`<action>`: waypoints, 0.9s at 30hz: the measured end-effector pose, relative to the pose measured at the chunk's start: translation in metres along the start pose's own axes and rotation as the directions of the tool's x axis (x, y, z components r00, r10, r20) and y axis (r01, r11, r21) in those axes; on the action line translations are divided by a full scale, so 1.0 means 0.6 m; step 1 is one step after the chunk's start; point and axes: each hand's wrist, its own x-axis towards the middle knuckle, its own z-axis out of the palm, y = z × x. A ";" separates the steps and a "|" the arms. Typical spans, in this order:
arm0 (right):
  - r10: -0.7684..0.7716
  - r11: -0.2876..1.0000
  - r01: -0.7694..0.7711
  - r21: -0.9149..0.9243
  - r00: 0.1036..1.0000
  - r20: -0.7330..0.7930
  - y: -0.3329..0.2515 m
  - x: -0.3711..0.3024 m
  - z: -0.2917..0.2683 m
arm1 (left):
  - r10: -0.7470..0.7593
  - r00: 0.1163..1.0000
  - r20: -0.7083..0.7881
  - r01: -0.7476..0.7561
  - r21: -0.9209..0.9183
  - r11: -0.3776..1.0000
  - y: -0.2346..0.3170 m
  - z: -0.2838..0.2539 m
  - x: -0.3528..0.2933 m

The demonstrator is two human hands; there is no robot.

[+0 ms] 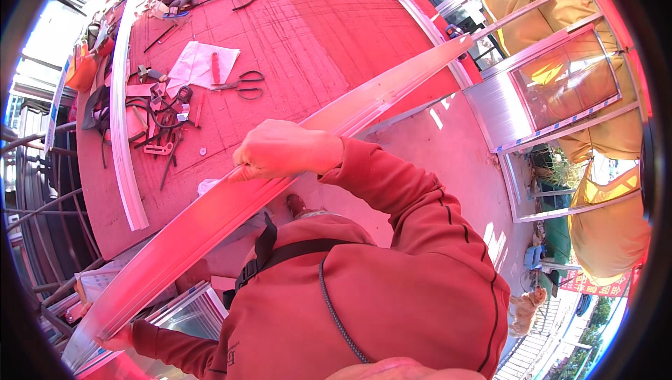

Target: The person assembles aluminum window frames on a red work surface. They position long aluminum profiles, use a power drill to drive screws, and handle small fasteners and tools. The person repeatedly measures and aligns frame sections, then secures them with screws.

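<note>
A long, flat metal profile point(199, 229) with lengthwise ridges slants across my front, from the lower left up to the far right over the table. My right hand point(283, 149) is closed round its edge near the middle, knuckles up. Down at the lower left end, my left hand point(117, 339) grips the same profile from its near edge; its fingers are partly hidden behind it. Beyond my right hand, black-handled scissors point(248, 86) lie on the red-tinted worktable point(294, 65), beside a white sheet point(185, 65) with a red stick on it.
White rails point(120, 114) run along the table's left and right sides. Hand tools and black straps point(164, 114) clutter its left part. A framed glass panel point(567, 79) leans at the right near yellow covers point(609, 226). A dog point(526, 310) stands at the lower right.
</note>
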 end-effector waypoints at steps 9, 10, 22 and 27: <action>0.426 0.905 -0.422 -0.061 0.890 0.163 0.282 -0.181 0.055 | -0.213 0.961 -0.175 0.254 0.260 0.932 -0.098 -0.162 -0.054; 0.436 0.899 -0.436 -0.037 0.888 0.143 0.303 -0.190 0.057 | -0.171 0.927 -0.333 0.303 0.398 0.866 -0.128 -0.168 -0.056; 0.716 -0.411 0.090 0.907 0.648 0.260 0.163 -0.199 0.278 | -0.342 0.557 -0.757 0.492 -0.032 0.870 -0.503 -0.006 -0.294; 0.862 -0.350 0.441 0.826 0.497 0.100 0.310 -0.167 0.312 | -0.468 0.583 -0.664 0.550 -0.101 0.829 -0.548 0.005 -0.335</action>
